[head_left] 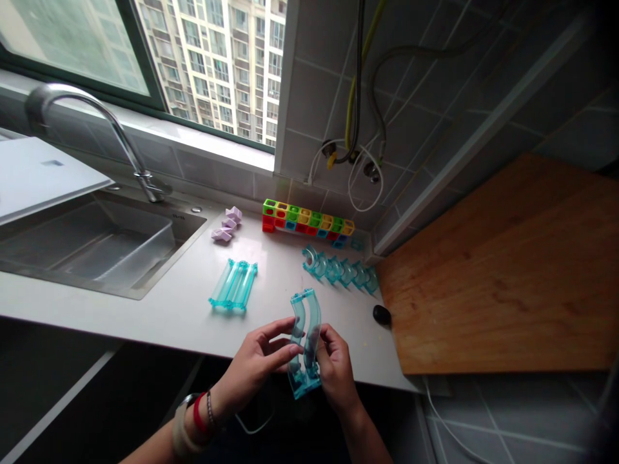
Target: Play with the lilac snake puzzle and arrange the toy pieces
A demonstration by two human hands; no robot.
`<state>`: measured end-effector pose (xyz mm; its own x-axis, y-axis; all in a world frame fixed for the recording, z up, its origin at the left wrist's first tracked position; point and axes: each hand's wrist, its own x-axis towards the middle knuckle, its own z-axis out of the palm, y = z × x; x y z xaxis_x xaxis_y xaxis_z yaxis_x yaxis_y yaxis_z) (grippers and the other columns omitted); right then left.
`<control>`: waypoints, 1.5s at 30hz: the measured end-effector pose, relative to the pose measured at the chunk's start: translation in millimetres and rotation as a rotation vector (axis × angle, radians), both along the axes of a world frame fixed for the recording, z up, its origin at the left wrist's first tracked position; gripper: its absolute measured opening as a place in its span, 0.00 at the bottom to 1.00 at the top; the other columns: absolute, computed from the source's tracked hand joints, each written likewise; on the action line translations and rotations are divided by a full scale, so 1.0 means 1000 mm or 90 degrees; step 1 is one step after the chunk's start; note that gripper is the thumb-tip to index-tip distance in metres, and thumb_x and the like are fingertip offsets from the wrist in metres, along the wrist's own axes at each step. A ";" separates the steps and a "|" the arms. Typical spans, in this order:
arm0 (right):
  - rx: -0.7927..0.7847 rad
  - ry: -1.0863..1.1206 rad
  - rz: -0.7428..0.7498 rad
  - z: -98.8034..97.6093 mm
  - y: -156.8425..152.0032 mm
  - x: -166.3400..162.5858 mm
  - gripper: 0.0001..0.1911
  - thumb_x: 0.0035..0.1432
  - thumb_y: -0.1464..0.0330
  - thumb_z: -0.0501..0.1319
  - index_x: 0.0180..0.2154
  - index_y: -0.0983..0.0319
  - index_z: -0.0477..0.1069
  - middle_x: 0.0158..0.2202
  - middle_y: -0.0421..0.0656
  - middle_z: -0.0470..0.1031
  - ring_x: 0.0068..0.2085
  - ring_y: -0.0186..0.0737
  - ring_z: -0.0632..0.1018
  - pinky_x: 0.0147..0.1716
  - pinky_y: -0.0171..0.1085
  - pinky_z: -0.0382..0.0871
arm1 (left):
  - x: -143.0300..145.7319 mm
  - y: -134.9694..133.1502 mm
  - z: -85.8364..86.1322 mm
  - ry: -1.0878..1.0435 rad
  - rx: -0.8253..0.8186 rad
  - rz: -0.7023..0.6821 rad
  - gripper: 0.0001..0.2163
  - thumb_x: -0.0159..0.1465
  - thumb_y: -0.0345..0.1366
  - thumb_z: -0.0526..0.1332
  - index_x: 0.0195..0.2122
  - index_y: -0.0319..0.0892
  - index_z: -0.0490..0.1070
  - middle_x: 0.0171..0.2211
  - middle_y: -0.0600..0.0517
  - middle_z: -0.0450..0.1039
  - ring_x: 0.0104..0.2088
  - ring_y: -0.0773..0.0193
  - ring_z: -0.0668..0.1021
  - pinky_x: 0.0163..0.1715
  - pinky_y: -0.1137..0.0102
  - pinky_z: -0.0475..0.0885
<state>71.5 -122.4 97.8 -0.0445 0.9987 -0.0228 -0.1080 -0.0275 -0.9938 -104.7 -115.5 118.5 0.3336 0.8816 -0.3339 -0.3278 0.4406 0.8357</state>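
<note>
So both hands are on one thing here: the left hand pinches the curved teal track from its left side with the fingers stretched across the front, and the right hand grips it from the right, thumb on the front. It looks like two see-through S-bent channels side by side. They're held more or less upright just off the front edge of the white counter, lower end down between the palms and upper end poking up over the countertop. The left wrist has a red band, a beaded bracelet and a pale strap. Moving out, a bit further back and to the left there's a bundle of straight teal tracks lying flat next to each other. Back right of the hands is a row of small curved teal pieces, lined up and touching. Behind that, against the tiled wall, is a row of coloured blocks in red, orange, yellow, green and blue. A few lilac pieces sit near the corner of the sink. A small black thing sits right by the edge of the wooden board on the right, can't tell what it is. The faucet curves over the sink under the window.
</note>
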 end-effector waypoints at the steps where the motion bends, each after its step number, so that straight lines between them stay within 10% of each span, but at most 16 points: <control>1: -0.001 -0.001 -0.002 -0.001 -0.001 -0.001 0.15 0.69 0.56 0.61 0.40 0.61 0.75 0.33 0.41 0.77 0.32 0.36 0.75 0.33 0.33 0.68 | 0.000 0.000 0.000 -0.004 -0.014 0.000 0.29 0.60 0.40 0.74 0.61 0.41 0.71 0.52 0.41 0.77 0.48 0.53 0.80 0.37 0.68 0.80; 19: -0.061 0.017 -0.014 -0.005 -0.003 -0.005 0.16 0.68 0.54 0.62 0.43 0.61 0.75 0.34 0.42 0.77 0.31 0.35 0.76 0.29 0.32 0.69 | -0.003 -0.001 0.002 -0.030 -0.058 0.014 0.27 0.62 0.39 0.73 0.62 0.41 0.71 0.57 0.39 0.75 0.50 0.49 0.81 0.40 0.62 0.83; 24: -0.101 0.013 0.003 -0.016 0.005 0.008 0.21 0.68 0.51 0.59 0.44 0.61 0.77 0.35 0.44 0.78 0.36 0.40 0.78 0.34 0.35 0.74 | -0.002 0.010 -0.019 0.035 0.003 0.037 0.27 0.63 0.43 0.70 0.63 0.42 0.72 0.60 0.40 0.75 0.59 0.46 0.77 0.54 0.56 0.77; 34: -0.068 -0.253 0.136 -0.043 0.053 -0.019 0.15 0.63 0.58 0.63 0.35 0.63 0.78 0.27 0.42 0.79 0.26 0.37 0.79 0.23 0.32 0.70 | -0.021 0.034 -0.079 0.131 0.041 0.121 0.30 0.61 0.48 0.71 0.62 0.41 0.73 0.63 0.37 0.71 0.60 0.46 0.77 0.60 0.51 0.72; 40: -0.041 -0.376 0.031 -0.067 0.116 -0.061 0.11 0.61 0.64 0.60 0.30 0.62 0.75 0.28 0.43 0.80 0.23 0.36 0.78 0.22 0.31 0.67 | -0.057 0.038 -0.074 0.166 -0.002 0.136 0.34 0.60 0.51 0.71 0.64 0.41 0.70 0.68 0.36 0.64 0.59 0.44 0.77 0.55 0.54 0.76; 45: -0.025 -0.420 -0.018 -0.081 0.151 -0.098 0.08 0.56 0.70 0.62 0.26 0.61 0.76 0.26 0.43 0.81 0.30 0.40 0.80 0.31 0.33 0.69 | -0.098 0.025 -0.057 0.393 0.160 0.097 0.22 0.67 0.48 0.65 0.58 0.44 0.74 0.57 0.41 0.77 0.48 0.50 0.83 0.49 0.56 0.79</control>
